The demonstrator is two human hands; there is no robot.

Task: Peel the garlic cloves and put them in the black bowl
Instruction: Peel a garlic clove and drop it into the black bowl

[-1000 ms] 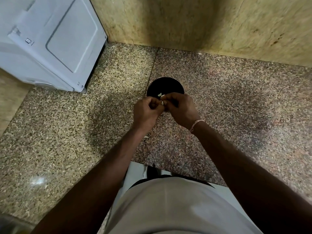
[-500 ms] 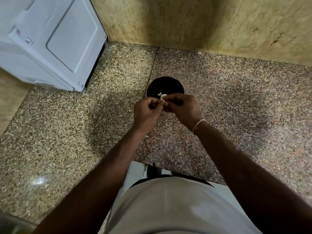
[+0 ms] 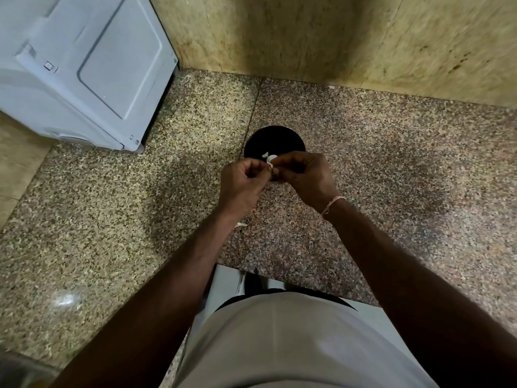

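Head: hands pinch pale, perhaps papery clove.

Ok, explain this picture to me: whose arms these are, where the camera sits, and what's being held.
No machine here: a person wears a camera on the head, looking down at their own arms. The left hand and right hand meet over a speckled granite counter, pinching a small white garlic clove between the fingertips. Behind them sits the black bowl, with a pale piece inside. A scrap of garlic peel lies by the left wrist. A white appliance stands at the far left.
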